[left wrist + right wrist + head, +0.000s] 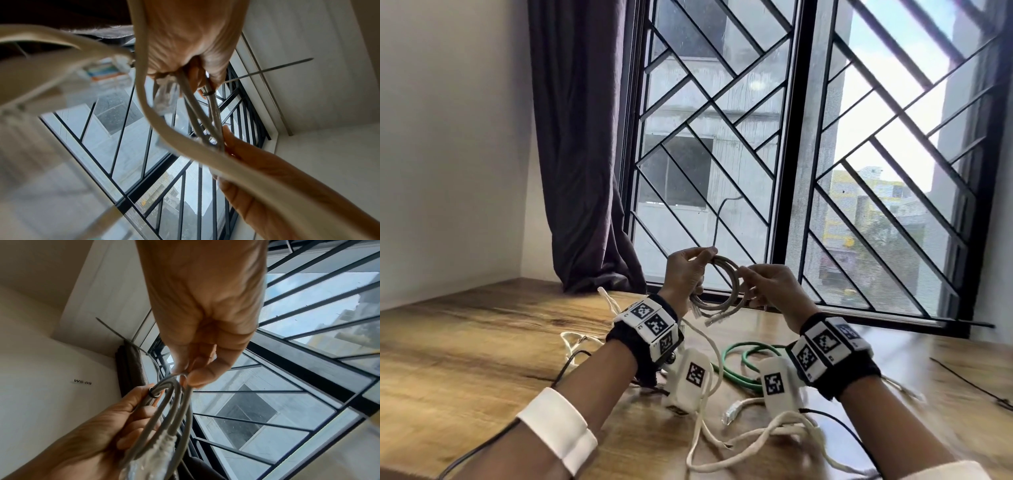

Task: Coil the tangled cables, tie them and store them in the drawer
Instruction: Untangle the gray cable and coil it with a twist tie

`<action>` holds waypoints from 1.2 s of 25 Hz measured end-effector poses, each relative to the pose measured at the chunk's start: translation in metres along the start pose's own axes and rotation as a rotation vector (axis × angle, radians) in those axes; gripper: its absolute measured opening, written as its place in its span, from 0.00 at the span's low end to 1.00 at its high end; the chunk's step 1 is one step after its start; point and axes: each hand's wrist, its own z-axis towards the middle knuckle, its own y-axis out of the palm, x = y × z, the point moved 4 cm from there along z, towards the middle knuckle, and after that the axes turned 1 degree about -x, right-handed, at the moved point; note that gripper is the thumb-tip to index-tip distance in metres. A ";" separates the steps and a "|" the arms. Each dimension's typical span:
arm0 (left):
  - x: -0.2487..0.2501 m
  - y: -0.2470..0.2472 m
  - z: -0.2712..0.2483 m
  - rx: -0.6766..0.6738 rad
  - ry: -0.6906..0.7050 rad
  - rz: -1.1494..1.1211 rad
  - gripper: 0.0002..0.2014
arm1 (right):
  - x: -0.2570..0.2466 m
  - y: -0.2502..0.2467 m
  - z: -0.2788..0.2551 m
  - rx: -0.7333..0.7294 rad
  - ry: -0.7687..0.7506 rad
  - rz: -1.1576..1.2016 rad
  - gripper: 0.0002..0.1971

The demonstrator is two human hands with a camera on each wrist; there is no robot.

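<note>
So that its loops cannot spring apart, the coiled grey round cable (719, 286) is pinched by left hand (685, 274) and right hand (774, 284) while a thin grey zip tie (717, 222) is cinched.

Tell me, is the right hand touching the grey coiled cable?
Touching. The right wrist view shows the right hand pinching the grey coiled cable between thumb and fingertip.
</note>
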 end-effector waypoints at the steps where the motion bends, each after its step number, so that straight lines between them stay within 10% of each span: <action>1: -0.001 0.000 0.000 -0.004 -0.006 -0.021 0.06 | 0.001 0.000 0.000 0.002 0.008 0.055 0.08; 5: -0.001 0.001 0.000 -0.014 -0.019 -0.027 0.07 | 0.001 0.007 -0.001 -0.089 0.108 0.278 0.10; 15: 0.008 -0.008 0.006 0.052 0.046 -0.053 0.07 | 0.000 0.006 -0.006 -0.198 0.030 -0.049 0.05; 20: 0.016 -0.013 0.007 0.141 0.161 -0.007 0.08 | -0.007 0.009 -0.007 -0.207 0.096 0.276 0.08; 30: 0.019 0.000 -0.003 0.074 0.217 -0.002 0.07 | -0.006 0.009 0.003 0.146 -0.157 0.092 0.05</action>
